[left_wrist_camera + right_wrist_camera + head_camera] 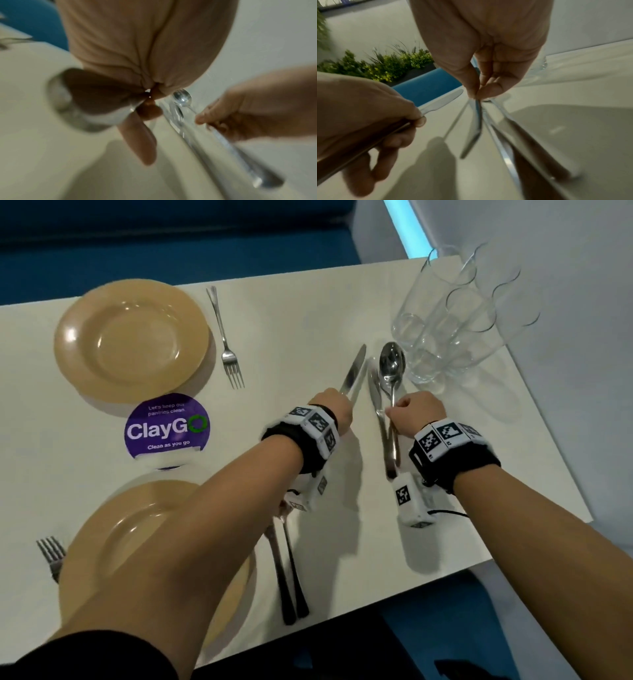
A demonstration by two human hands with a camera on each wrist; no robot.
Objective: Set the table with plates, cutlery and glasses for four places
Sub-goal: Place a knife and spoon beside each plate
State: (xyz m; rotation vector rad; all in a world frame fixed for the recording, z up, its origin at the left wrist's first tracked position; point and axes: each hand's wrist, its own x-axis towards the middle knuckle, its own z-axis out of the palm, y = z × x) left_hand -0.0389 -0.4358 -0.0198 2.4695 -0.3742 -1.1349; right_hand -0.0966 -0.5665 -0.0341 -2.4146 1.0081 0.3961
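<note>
My left hand [337, 409] grips a knife [354, 369] by its handle, the blade pointing away and raised off the white table [291, 313]. My right hand [397, 414] pinches the thin handle of a spoon [392, 364] between thumb and fingertips [475, 93]; the handle [473, 129] hangs free above the table. Another knife [376, 402] lies flat just left of the spoon. Two tan plates stand at the left, one far [132, 340] and one near [137, 559], each with a fork [224, 337] [51, 556] beside it.
Several clear glasses [455, 313] stand bunched at the far right, close behind the spoon's bowl. Two dark cutlery handles [289, 577] lie right of the near plate. A purple ClayGo sticker [166, 428] sits between the plates. The table's right edge [548, 440] is close to my right wrist.
</note>
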